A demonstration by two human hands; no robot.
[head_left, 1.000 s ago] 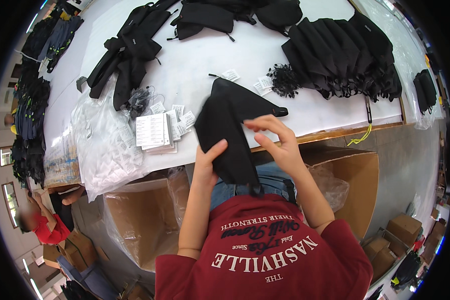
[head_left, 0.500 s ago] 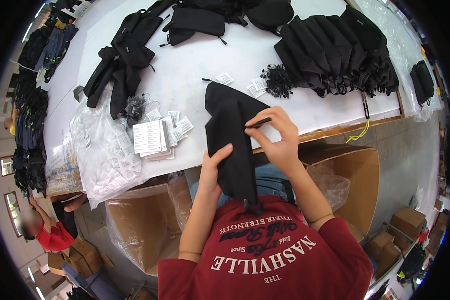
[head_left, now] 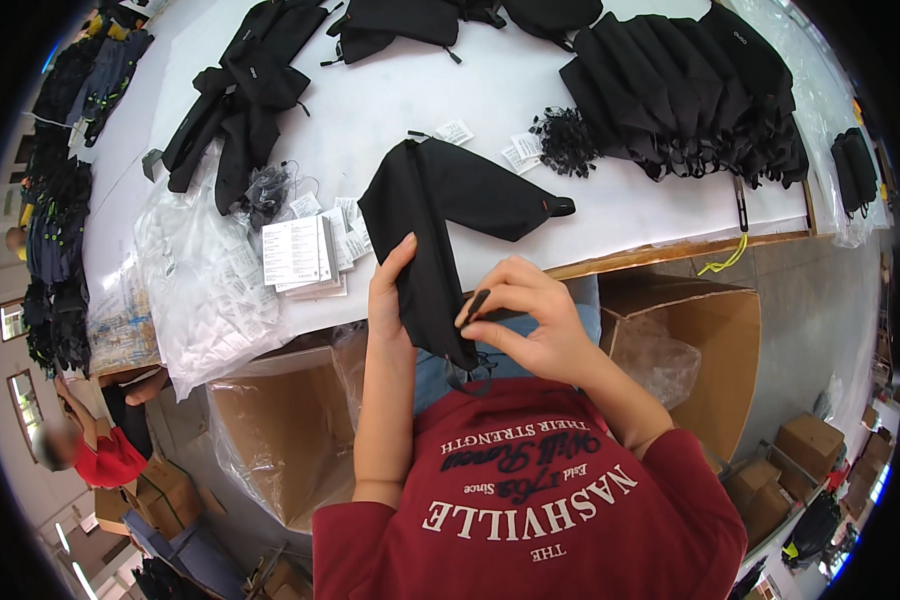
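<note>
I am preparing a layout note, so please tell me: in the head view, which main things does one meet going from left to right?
Clear plastic bag → stack of white cards → left hand → right hand → yellow cord → dark bundle.

White table (head_left: 370,112): fanned black pouches (head_left: 685,95), small black parts (head_left: 566,142) heaped, label stack (head_left: 297,250), plastic bag (head_left: 205,290).

2 hands (head_left: 388,300), 1 wht card stk (head_left: 294,253), 2 lg open boxes (head_left: 722,350), prob. 5+ blk pouches (head_left: 660,95) fanned R.
</note>
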